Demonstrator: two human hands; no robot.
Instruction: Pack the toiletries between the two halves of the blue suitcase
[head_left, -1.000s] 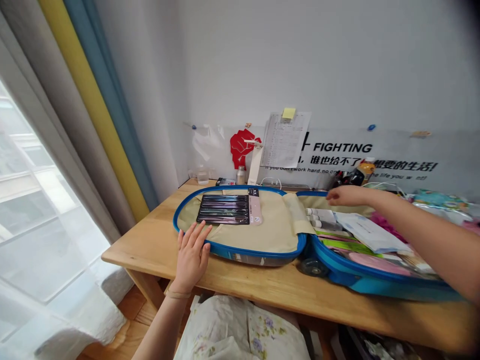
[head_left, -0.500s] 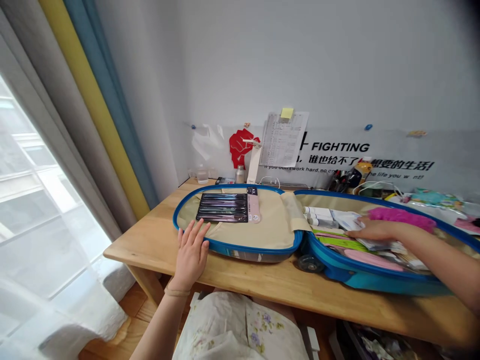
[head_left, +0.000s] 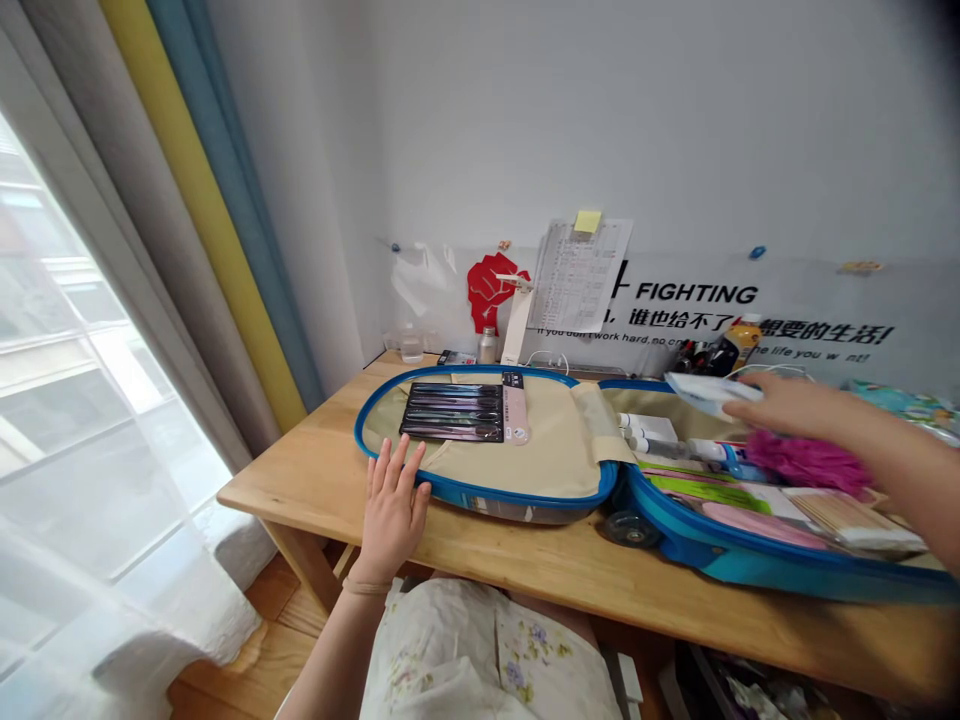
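An open blue-rimmed suitcase lies flat on the wooden desk, its beige-lined lid half to the left. My left hand rests on the lid's near rim with fingers spread, holding nothing. Several dark toothbrush packs and a pale pink card lie in that lid. Over the right half, my right hand pinches a white packet above the contents. Just below it sit a fluffy magenta item and white tubes. A green sheet and a pink pad lie nearer the front.
The wooden desk ends at a corner near sheer curtains. Bottles, a white lamp stand and a pinned paper stand along the wall. A suitcase wheel sits at the hinge. A floral cloth lies below the desk edge.
My right hand has lifted the white packet off the contents toward the back rim, uncovering more items. My left hand stays on the rim. The view has shifted slightly.
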